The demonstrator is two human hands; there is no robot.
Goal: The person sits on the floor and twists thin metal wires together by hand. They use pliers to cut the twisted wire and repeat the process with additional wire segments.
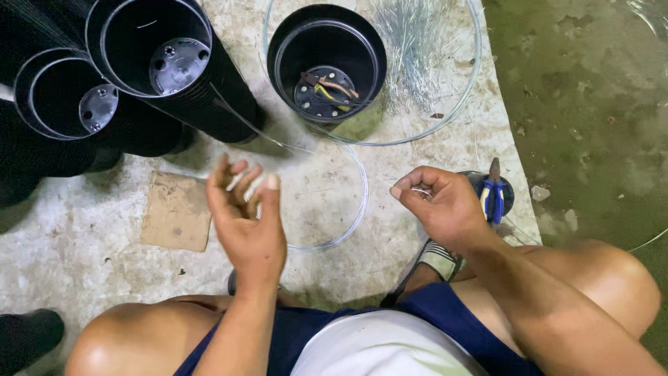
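Note:
My left hand [247, 212] is raised above the concrete floor, fingers bent and partly apart, with a thin wire loop [348, 216] passing by the fingertips. My right hand [438, 202] pinches a thin wire between thumb and fingers. A large wire hoop [473, 69] lies around a black plastic pot [327, 59] that holds several small coloured bits of wire. A bundle of thin silver wires [410, 42] lies beside that pot inside the hoop.
Stacks of black pots [160, 63] lie on their sides at the upper left. A piece of cardboard [177, 212] lies on the floor. Blue-handled pliers [492, 195] stand in a small dark container by my right hand. My bare knees frame the bottom.

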